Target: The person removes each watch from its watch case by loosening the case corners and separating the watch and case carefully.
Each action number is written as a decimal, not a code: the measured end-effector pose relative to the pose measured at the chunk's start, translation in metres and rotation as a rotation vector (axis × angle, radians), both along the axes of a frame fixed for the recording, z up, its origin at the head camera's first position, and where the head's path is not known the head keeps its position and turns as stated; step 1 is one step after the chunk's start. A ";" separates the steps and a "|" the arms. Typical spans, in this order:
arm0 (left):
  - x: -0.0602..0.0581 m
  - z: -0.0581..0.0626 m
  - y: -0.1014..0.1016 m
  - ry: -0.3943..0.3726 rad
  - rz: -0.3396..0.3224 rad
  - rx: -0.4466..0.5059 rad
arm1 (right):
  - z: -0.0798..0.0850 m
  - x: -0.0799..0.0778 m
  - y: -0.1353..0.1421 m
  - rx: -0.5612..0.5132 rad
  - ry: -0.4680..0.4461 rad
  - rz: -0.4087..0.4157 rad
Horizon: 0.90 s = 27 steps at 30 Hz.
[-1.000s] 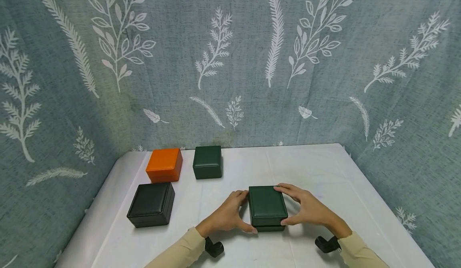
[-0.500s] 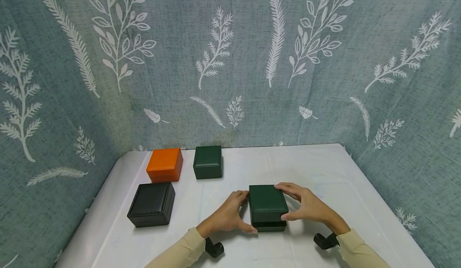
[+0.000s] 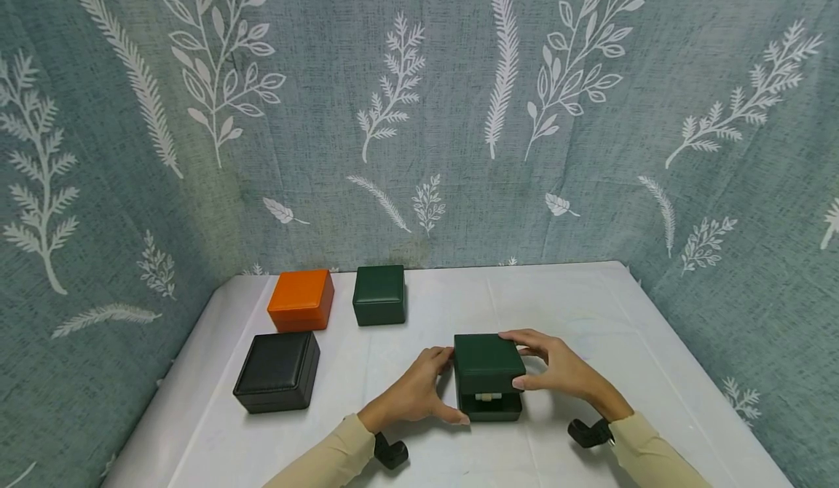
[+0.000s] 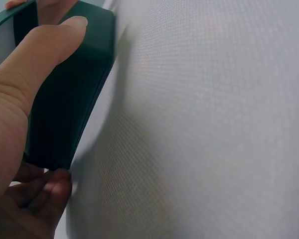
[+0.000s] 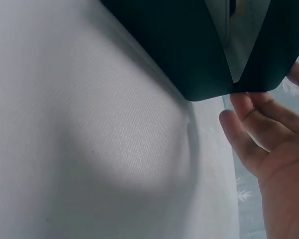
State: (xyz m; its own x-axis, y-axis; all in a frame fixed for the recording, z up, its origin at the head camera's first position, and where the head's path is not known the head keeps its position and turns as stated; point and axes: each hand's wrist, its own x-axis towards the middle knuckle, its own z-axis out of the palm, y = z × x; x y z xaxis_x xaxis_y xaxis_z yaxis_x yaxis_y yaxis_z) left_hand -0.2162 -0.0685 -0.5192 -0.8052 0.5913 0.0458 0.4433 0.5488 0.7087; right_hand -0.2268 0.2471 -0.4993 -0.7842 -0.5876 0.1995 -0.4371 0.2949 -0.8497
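Raising the lid (image 3: 489,360) higher than before, pinching it in the right hand (image 3: 566,371); gripping the near green box (image 3: 488,415), between both, in the left hand (image 3: 414,397); leaving black box (image 3: 277,373), orange box (image 3: 300,300), far green box (image 3: 380,296) leftward.

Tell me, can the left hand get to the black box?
Probably yes: only white tabletop shows between the left hand and the black box. It would likely have to let go of the partly open green box first.
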 end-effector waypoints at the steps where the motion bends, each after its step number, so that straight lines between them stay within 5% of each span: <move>1: 0.000 0.000 0.000 0.001 -0.001 0.001 | 0.000 0.000 0.000 -0.001 -0.004 -0.001; 27: 0.001 0.001 0.000 0.030 -0.013 -0.013 | 0.004 -0.007 -0.002 -0.016 -0.036 -0.018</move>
State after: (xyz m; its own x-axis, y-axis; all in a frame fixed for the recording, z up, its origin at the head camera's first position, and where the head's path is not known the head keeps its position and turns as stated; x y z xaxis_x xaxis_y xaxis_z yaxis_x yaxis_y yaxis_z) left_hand -0.2151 -0.0681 -0.5181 -0.7957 0.6025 0.0626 0.4718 0.5516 0.6879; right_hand -0.2333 0.2449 -0.4956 -0.8013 -0.5703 0.1805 -0.4011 0.2884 -0.8695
